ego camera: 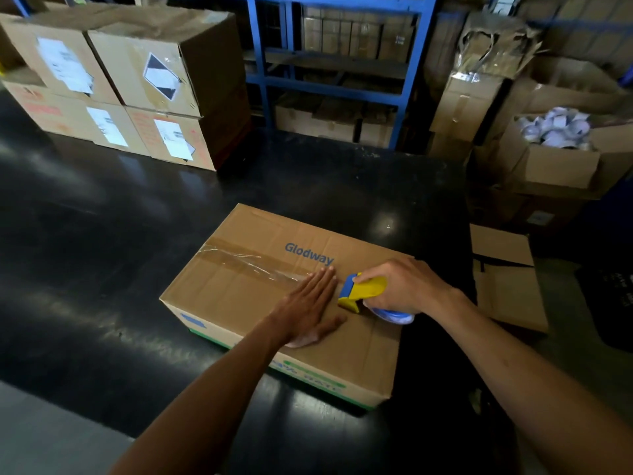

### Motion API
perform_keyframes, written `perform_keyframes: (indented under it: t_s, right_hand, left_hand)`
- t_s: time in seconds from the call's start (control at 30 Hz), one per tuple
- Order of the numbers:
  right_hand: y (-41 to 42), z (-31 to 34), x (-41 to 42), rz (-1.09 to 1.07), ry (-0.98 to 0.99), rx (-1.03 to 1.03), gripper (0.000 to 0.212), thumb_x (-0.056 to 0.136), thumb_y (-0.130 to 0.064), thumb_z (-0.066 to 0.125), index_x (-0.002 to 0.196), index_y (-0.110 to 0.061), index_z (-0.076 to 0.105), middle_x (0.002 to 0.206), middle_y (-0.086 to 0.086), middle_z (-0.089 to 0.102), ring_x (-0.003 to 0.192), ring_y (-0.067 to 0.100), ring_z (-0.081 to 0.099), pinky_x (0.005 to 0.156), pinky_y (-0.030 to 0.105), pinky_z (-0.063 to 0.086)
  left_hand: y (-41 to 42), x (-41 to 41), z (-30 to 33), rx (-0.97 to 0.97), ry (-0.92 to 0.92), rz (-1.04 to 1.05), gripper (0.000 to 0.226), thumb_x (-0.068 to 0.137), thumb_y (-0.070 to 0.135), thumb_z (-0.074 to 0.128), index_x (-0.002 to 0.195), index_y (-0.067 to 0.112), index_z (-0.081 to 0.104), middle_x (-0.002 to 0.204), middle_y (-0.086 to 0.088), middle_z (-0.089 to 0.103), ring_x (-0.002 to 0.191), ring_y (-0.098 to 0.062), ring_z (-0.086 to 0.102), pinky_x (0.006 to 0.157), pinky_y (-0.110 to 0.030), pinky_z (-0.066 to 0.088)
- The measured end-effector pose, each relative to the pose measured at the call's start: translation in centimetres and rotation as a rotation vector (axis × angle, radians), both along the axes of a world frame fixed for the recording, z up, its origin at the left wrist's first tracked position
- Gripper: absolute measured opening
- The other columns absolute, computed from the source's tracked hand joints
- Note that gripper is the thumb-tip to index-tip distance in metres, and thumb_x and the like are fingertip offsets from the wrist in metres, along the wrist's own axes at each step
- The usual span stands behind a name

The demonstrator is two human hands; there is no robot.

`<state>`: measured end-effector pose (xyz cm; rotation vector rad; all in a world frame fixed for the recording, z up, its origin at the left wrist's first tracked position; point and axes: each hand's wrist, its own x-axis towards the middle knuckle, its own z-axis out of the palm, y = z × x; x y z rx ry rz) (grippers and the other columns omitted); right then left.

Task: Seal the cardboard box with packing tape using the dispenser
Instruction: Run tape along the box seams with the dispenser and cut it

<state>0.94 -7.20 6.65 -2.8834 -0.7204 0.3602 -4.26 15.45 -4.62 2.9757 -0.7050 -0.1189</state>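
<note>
A closed cardboard box printed "Glodway" lies on the black table. A strip of clear packing tape runs along its centre seam from the far left edge toward the middle. My left hand lies flat and open on the box top, its fingertips on the tape's near end. Just to its right, my right hand grips a yellow and blue tape dispenser, which presses on the seam. The tape roll under my right hand is mostly hidden.
Stacked labelled cartons stand at the table's back left. Blue shelving with boxes rises behind the table. To the right sit an open carton of white items and a low flat carton beside the table edge.
</note>
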Motion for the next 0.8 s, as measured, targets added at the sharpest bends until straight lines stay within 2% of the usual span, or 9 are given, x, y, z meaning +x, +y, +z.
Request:
perform_keyframes:
  t_s: [0.17, 0.23, 0.37, 0.43, 0.57, 0.67, 0.73, 0.8]
  right_hand:
    - [-1.2, 0.7, -0.7, 0.006, 0.045, -0.003, 0.059, 0.064, -0.064, 0.073, 0.121, -0.052, 0.062, 0.127, -0.014, 0.066, 0.113, 0.017, 0.061, 0.086, 0.03, 0.049]
    - [-3.9, 1.1, -1.1, -0.005, 0.072, -0.012, 0.058, 0.066, -0.064, 0.074, 0.122, -0.051, 0.062, 0.123, -0.011, 0.067, 0.109, 0.019, 0.062, 0.083, 0.03, 0.049]
    - [-10.5, 0.6, -2.8, -0.049, 0.104, -0.044, 0.06, 0.07, -0.066, 0.071, 0.126, -0.051, 0.057, 0.107, -0.006, 0.061, 0.101, 0.019, 0.06, 0.072, 0.028, 0.041]
    - [-11.7, -0.1, -3.3, -0.052, 0.096, -0.029, 0.06, 0.071, -0.067, 0.069, 0.127, -0.051, 0.056, 0.102, -0.006, 0.058, 0.097, 0.019, 0.059, 0.072, 0.03, 0.044]
    - [-11.1, -0.2, -3.2, -0.03, 0.061, -0.051, 0.056, 0.075, -0.066, 0.067, 0.128, -0.051, 0.055, 0.106, -0.007, 0.056, 0.101, 0.018, 0.055, 0.079, 0.033, 0.046]
    - [-11.4, -0.2, -3.2, -0.029, 0.054, -0.052, 0.057, 0.075, -0.067, 0.066, 0.129, -0.052, 0.054, 0.103, -0.01, 0.052, 0.095, 0.014, 0.051, 0.074, 0.031, 0.04]
    - [-11.6, -0.4, -3.3, -0.034, 0.074, -0.039, 0.058, 0.075, -0.067, 0.066, 0.13, -0.051, 0.053, 0.105, -0.01, 0.05, 0.096, 0.014, 0.048, 0.075, 0.031, 0.04]
    - [-11.7, -0.6, -3.3, -0.039, 0.102, -0.007, 0.059, 0.074, -0.067, 0.067, 0.13, -0.052, 0.052, 0.105, -0.01, 0.05, 0.097, 0.015, 0.05, 0.076, 0.031, 0.042]
  left_hand:
    - [0.0, -0.1, 0.4, 0.0, 0.018, 0.006, 0.085, 0.1, 0.065, 0.017, 0.158, 0.006, -0.002, 0.165, -0.01, -0.013, 0.152, -0.02, -0.016, 0.123, -0.033, -0.009]
    - [-0.1, -0.2, 0.6, -0.005, 0.022, -0.001, 0.085, 0.1, 0.064, 0.02, 0.158, 0.006, -0.003, 0.165, -0.009, -0.014, 0.151, -0.019, -0.017, 0.122, -0.031, -0.012]
    - [-0.1, -0.2, 0.6, -0.024, 0.023, -0.005, 0.085, 0.1, 0.063, 0.022, 0.158, 0.005, -0.002, 0.165, -0.011, -0.011, 0.151, -0.02, -0.016, 0.122, -0.03, -0.012]
    - [-0.2, -0.2, 0.6, -0.026, 0.024, -0.012, 0.086, 0.098, 0.065, 0.018, 0.158, 0.005, 0.0, 0.165, -0.012, -0.01, 0.151, -0.021, -0.016, 0.123, -0.032, -0.01]
    - [-0.8, -0.4, 1.4, 0.032, 0.036, 0.022, 0.098, 0.09, 0.073, 0.0, 0.157, 0.002, 0.002, 0.165, -0.018, -0.006, 0.152, -0.027, -0.012, 0.123, -0.037, -0.008]
    - [-4.3, -1.3, 1.8, 0.036, 0.053, 0.002, 0.105, 0.085, 0.078, 0.001, 0.157, 0.002, 0.0, 0.164, -0.023, -0.009, 0.151, -0.035, -0.015, 0.122, -0.05, -0.009]
    - [-7.8, -2.3, 1.4, -0.002, 0.058, -0.062, 0.116, 0.078, 0.088, 0.001, 0.158, 0.004, 0.001, 0.164, -0.02, -0.011, 0.15, -0.033, -0.019, 0.122, -0.053, -0.009]
    - [-9.7, -2.8, 1.1, -0.02, 0.074, -0.02, 0.124, 0.07, 0.094, 0.004, 0.158, 0.007, 0.0, 0.164, -0.015, -0.014, 0.15, -0.028, -0.021, 0.121, -0.054, -0.009]
